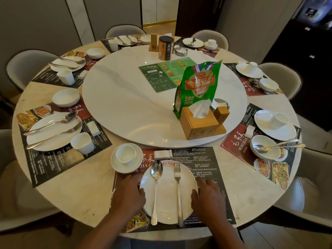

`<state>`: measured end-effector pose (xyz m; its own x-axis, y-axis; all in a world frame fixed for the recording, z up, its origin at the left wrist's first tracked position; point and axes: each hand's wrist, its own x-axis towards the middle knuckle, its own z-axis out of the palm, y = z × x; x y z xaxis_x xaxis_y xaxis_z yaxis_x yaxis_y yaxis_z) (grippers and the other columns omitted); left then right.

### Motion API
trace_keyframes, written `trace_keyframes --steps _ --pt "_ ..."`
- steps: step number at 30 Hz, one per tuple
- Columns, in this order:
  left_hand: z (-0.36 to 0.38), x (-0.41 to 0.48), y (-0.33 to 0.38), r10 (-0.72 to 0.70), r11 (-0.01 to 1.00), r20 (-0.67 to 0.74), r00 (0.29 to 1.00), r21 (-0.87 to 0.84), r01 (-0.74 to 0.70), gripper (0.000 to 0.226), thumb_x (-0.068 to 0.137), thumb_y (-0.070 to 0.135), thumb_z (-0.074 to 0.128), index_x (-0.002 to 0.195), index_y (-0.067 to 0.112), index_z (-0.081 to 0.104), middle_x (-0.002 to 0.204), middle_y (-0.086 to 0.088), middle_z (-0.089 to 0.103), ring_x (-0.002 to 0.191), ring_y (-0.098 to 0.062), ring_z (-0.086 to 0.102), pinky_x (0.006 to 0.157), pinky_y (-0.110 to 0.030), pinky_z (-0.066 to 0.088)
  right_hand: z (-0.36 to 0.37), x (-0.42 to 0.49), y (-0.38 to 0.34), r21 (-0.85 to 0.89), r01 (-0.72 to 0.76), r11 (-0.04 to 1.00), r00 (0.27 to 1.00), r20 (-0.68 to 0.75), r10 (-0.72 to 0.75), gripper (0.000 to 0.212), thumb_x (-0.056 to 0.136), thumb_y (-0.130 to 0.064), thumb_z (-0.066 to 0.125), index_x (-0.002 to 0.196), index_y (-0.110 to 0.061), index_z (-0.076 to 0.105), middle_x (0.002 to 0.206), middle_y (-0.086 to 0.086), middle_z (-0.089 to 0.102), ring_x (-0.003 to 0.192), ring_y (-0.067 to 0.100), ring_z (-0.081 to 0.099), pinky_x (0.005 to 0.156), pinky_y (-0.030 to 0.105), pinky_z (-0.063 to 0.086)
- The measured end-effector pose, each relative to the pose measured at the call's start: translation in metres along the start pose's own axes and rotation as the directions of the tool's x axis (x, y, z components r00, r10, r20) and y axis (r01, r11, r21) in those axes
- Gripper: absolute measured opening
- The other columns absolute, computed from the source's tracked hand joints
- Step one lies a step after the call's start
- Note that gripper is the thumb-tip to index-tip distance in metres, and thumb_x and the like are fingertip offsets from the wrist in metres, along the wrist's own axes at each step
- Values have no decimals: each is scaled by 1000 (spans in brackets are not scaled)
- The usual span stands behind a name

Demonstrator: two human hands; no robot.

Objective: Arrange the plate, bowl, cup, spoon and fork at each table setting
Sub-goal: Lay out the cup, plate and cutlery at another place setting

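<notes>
At the near setting a white plate (pixel 168 194) lies on a dark placemat (pixel 203 159). A spoon (pixel 156 186) and a fork (pixel 177 186) lie side by side on it, handles toward me. My left hand (pixel 129 193) rests at the plate's left rim and my right hand (pixel 208 196) at its right rim. Each thumb touches the rim, and the fingers lie fairly flat beside the plate. To the upper left a white bowl (pixel 116 164) holds a white cup (pixel 125 154).
A white lazy Susan (pixel 125 97) carries a wooden tissue box (pixel 199 123), a green snack bag (pixel 199 87) and a tin (pixel 165 49). Other settings ring the round table; the right one has a bowl (pixel 260 141) holding cutlery. Grey chairs surround the table.
</notes>
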<state>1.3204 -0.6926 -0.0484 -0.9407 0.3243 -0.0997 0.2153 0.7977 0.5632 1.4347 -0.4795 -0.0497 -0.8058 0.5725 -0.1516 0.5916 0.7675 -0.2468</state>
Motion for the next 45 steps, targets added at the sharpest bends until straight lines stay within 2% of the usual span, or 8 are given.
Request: trace_keyframes --steps 8,14,19,26,31,34,40,45 --pt "2 -6 -9 63 997 -7 998 47 -63 38 81 26 73 117 32 62 99 11 67 89 -15 64 76 -20 50 -8 12 9 -89 87 992 994 69 -81 40 97 -39 50 137 -32 49 128 -9 62 120 14 54 107 38 37" --pt "7 -12 -10 11 1000 -4 1000 20 -11 32 82 29 72 112 33 62 95 14 69 79 -10 64 69 -15 46 -9 22 13 -92 141 986 986 107 -131 45 97 -38 51 141 -30 46 128 -7 62 121 14 53 109 41 36" --pt "11 -12 -8 -31 1000 -11 999 -1 31 27 83 28 72 108 31 63 93 13 69 81 -12 66 77 -25 56 -8 24 16 -63 157 986 981 123 -148 46 97 -39 51 142 -31 44 132 -7 59 124 14 51 113 42 34" --pt "15 -10 -9 -71 997 -12 997 -25 71 29 84 25 71 111 31 63 92 13 66 79 -8 61 70 -18 46 -7 24 17 -33 150 988 982 122 -145 46 96 -38 52 141 -31 45 130 -8 60 123 14 52 112 41 33" --pt "17 -10 -12 -100 994 -5 995 -44 100 25 85 27 70 108 30 64 94 13 68 82 -10 63 74 -21 51 -14 29 15 -85 188 978 981 72 -183 39 95 -42 52 133 -31 52 123 -7 64 115 15 57 106 40 40" --pt "18 -10 -13 -102 992 -3 995 -75 101 29 86 28 69 114 33 62 100 14 68 88 -10 65 80 -24 54 -16 55 3 -50 264 963 964 25 -263 36 96 -35 51 132 -30 52 120 -4 64 113 18 57 101 41 46" --pt "15 -7 -12 -101 987 1 995 -122 100 45 87 29 68 128 38 52 119 17 61 103 -14 64 92 -37 56 -8 118 -40 -68 498 865 855 207 -476 69 88 -23 68 148 -34 36 129 6 51 122 25 48 97 40 50" --pt "13 -3 -8 -106 987 -16 994 -124 103 46 84 27 71 126 36 55 119 16 55 102 -14 63 90 -35 56 -1 131 -49 -104 539 836 824 273 -497 59 89 -25 66 143 -35 43 128 4 48 119 26 50 90 43 53"
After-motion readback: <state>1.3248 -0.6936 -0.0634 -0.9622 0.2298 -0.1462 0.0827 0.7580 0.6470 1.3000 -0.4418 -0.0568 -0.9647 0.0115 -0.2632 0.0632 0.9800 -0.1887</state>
